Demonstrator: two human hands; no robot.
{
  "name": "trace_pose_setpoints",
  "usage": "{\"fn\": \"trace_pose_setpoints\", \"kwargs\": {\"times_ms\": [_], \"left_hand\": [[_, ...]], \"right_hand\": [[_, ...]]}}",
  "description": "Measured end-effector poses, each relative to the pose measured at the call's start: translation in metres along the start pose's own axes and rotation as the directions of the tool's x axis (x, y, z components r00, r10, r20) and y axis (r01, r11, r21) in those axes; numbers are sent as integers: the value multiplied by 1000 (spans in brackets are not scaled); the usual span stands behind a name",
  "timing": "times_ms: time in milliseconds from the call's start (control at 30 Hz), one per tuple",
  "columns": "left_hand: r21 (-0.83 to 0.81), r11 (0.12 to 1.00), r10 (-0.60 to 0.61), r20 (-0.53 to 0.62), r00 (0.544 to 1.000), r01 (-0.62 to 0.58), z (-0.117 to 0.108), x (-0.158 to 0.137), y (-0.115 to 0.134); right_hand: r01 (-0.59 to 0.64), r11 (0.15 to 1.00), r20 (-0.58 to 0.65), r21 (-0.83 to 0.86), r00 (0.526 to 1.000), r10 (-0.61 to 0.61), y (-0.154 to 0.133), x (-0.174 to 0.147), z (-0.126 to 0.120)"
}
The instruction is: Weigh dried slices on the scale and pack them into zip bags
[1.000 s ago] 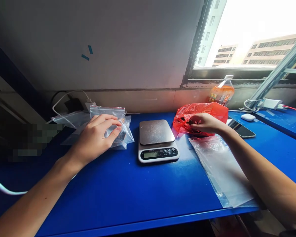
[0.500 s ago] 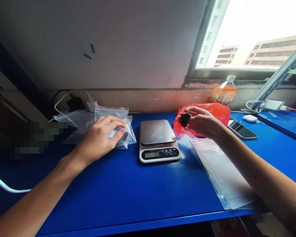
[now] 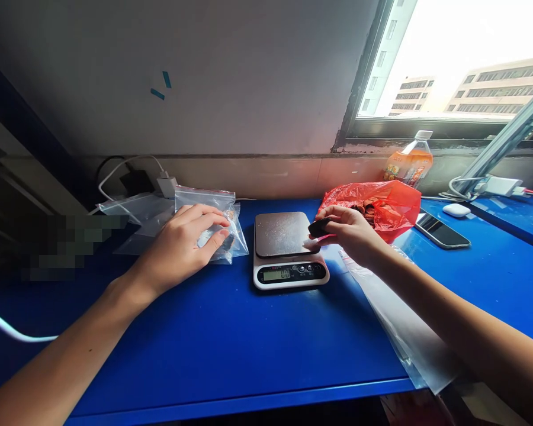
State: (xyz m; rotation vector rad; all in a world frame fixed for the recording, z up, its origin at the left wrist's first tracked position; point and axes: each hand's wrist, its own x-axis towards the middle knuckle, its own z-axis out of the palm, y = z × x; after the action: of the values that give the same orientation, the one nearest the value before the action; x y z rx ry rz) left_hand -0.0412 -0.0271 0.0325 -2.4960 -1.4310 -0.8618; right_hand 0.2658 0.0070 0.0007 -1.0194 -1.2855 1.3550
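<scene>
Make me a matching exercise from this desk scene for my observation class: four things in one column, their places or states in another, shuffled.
Things:
1. dark piece
2. scale
3. red bag
4. phone

Places or states:
A. lies flat, right of the red bag
B. pinched in the right hand
C. reads zero, pan bare
D. open, behind the right hand

Pairs: 1-B, 2-C, 3-D, 4-A

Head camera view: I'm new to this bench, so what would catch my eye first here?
Dead centre on the blue table sits a kitchen scale, with the right hand holding a small dark piece at the edge of its platform. Behind that hand lies a bright red plastic bag. The left hand rests on clear zip bags at left.
</scene>
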Motion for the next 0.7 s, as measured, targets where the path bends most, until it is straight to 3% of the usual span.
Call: {"fn": "trace_pose_setpoints", "kwargs": {"times_ms": [267, 400, 700], "left_hand": [[8, 999, 32, 17, 999, -32, 1, -1, -1], [-10, 999, 33, 36, 999, -33, 1, -1, 0], [-34, 993, 115, 93, 989, -112, 5, -3, 4]], "right_hand": [[-80, 989, -20, 128, 996, 83, -4, -5, 7], [-106, 962, 15, 250, 994, 106, -10, -10, 14], [-186, 946, 140, 266, 978, 153, -4, -18, 21]]}}
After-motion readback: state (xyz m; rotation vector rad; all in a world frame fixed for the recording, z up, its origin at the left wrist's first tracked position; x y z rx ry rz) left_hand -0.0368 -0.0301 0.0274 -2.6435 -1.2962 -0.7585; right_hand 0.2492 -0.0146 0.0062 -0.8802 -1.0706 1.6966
